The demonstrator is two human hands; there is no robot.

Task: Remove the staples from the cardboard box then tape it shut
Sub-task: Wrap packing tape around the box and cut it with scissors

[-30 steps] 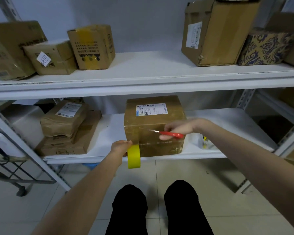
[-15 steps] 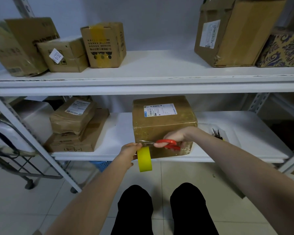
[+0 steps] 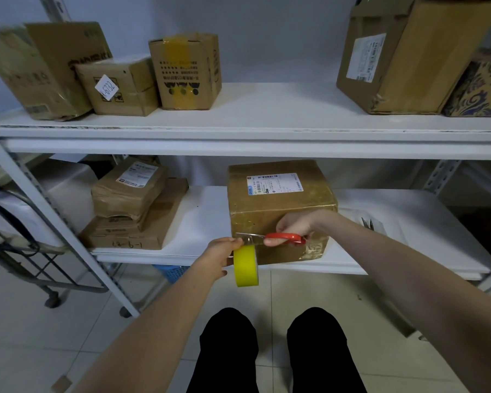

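Note:
A brown cardboard box [image 3: 278, 199] with a white shipping label stands on the lower white shelf [image 3: 207, 217], its sides glossy with clear tape. My left hand [image 3: 223, 252] grips a yellow roll of tape [image 3: 245, 265] hanging just in front of the box's lower left corner. My right hand [image 3: 294, 226] holds red-handled scissors [image 3: 270, 238] against the box's front face. Their metal blades point left and meet the tape strip right above the roll, beside my left fingers.
Flat brown parcels [image 3: 133, 205] are stacked on the lower shelf to the left. Pliers [image 3: 367, 224] lie on the shelf right of the box. Several cartons sit on the upper shelf [image 3: 267, 129]. A metal cart [image 3: 26, 251] stands at left, a blue basket [image 3: 172, 272] under the shelf.
My right hand brought the scissors left and down across the box front until the blades reached the tape above the roll. The left hand kept hold of the yellow roll.

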